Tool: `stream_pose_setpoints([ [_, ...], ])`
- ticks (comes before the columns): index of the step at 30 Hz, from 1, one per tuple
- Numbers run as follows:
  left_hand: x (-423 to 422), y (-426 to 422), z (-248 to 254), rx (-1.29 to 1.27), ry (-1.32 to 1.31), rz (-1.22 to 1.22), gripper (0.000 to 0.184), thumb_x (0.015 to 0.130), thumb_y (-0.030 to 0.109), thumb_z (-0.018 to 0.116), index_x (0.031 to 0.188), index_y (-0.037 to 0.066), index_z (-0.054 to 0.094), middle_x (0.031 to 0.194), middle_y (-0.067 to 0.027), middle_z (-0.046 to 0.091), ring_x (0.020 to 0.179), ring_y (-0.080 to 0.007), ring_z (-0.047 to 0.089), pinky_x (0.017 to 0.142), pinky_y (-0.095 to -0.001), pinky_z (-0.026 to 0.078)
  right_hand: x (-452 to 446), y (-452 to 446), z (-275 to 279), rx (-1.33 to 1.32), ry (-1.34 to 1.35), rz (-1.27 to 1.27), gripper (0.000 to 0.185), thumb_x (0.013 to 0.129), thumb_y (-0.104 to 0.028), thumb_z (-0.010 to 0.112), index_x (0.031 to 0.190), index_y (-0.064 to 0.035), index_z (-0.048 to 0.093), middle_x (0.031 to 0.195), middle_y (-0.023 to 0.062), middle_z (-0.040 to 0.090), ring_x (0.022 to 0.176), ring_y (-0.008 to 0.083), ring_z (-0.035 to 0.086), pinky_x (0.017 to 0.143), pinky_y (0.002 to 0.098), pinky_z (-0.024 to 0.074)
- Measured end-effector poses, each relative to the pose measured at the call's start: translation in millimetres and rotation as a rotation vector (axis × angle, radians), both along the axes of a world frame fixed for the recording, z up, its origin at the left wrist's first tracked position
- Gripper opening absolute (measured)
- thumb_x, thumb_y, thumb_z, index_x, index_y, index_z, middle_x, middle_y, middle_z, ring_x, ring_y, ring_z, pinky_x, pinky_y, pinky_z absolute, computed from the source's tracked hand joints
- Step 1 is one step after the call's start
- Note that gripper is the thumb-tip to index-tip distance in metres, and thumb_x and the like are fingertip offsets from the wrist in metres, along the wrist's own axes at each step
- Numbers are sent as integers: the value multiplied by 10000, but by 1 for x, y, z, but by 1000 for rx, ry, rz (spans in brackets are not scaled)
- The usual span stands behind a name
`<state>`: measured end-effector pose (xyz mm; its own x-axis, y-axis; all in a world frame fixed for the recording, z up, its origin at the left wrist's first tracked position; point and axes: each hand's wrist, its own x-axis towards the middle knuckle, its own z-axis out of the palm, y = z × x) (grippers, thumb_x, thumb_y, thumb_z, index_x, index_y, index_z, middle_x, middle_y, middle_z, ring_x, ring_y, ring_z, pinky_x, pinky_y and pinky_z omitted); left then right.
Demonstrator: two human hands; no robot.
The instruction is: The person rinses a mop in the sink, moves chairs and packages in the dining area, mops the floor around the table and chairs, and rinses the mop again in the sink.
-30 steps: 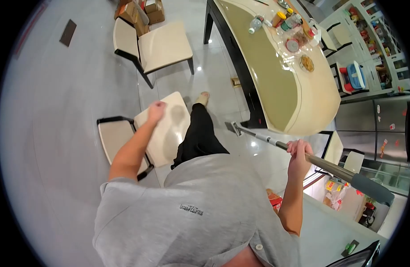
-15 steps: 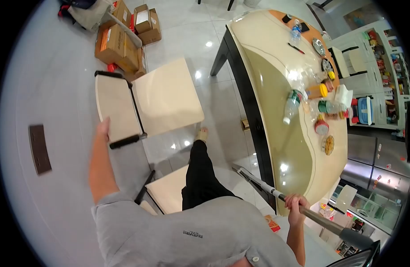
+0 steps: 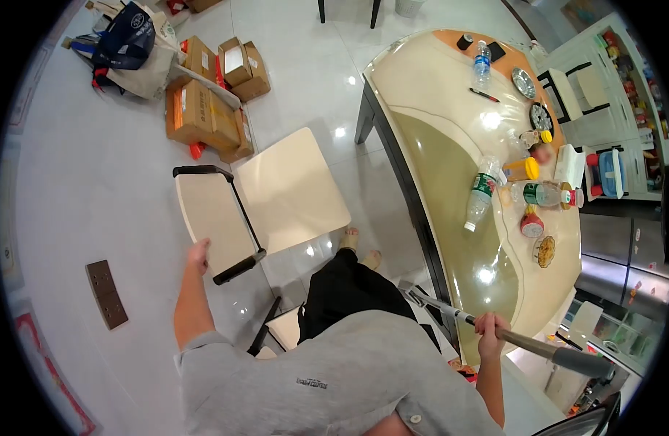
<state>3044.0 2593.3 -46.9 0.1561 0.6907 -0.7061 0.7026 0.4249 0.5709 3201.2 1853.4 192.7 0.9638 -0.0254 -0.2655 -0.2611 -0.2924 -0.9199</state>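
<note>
My left hand (image 3: 199, 254) grips the outer edge of the backrest of a cream chair (image 3: 294, 192) with black frame ends. Its fingers go behind the backrest and are partly hidden. My right hand (image 3: 489, 332) is closed around a long grey-and-white pole (image 3: 534, 345), which looks like a mop handle. That pole slants past the near end of the table (image 3: 440, 225), with a thick grey grip at the right and a metal bracket at its lower end. Whatever head it has is hidden. A second cream chair (image 3: 285, 330) stands beside my legs.
Cardboard boxes (image 3: 204, 112) and bags (image 3: 135, 47) sit along the wall beyond the chair. The table holds several plastic bottles (image 3: 483, 192), jars, a pie-like dish (image 3: 544, 251) and plates. A wall socket panel (image 3: 106, 294) is at my left.
My view has shifted, so the chair and boxes appear lower and further right. A second foot now shows near the chair. Both hands keep their holds.
</note>
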Motion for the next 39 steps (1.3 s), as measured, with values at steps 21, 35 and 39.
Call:
stream_pose_setpoints([
  [21, 201, -58, 115, -258, -23, -476, 423, 840, 220, 523, 1147, -71, 538, 1007, -200, 640, 814, -328, 675, 650, -479, 569, 18, 38, -42, -141, 221, -221, 390, 959, -237, 578, 626, -54, 489, 575, 4, 480, 549, 91, 430, 526, 263, 360],
  [35, 396, -17, 197, -338, 75, -466, 365, 889, 189, 446, 1185, -17, 505, 1038, -164, 632, 961, -281, 628, 748, -407, 554, 20, 82, -47, -272, 247, -364, 391, 946, -227, 606, 625, -39, 486, 581, 7, 490, 584, 93, 439, 556, 262, 348],
  [39, 443, -12, 193, -322, 32, -398, 389, 897, 182, 431, 1203, -57, 456, 1126, -213, 577, 1024, -329, 606, 825, -439, 581, 9, 88, -51, -345, 263, -396, 377, 945, -222, 605, 637, -41, 485, 594, 11, 492, 585, 94, 441, 565, 266, 357],
])
